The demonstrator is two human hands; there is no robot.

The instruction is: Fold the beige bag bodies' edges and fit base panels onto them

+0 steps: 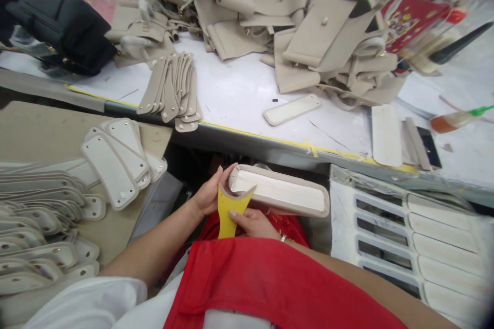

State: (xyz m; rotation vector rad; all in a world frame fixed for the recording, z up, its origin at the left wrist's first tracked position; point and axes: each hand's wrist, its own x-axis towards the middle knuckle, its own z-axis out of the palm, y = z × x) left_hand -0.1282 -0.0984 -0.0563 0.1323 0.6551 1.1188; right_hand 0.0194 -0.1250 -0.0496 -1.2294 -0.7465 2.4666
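Note:
My left hand (210,193) is closed around the near-left end of a long block-like piece (281,190), with a white flat face and a beige rim around it. In my right hand (257,222) is a yellow flat tool (231,211) with a curved, notched top edge. My thumb presses on the tool's face. Its notched end overlaps the left end of the block in view; whether the two touch I cannot tell. Both hands are low, over my lap and the red apron (270,277).
Beige leather-like bag parts (281,5) are heaped across the white table (239,82). A bundle of beige strips (173,85) lies at its edge. White-faced strips (110,164) pile up at left. A slotted rack (380,221) stands at right, below a glue bottle (450,122).

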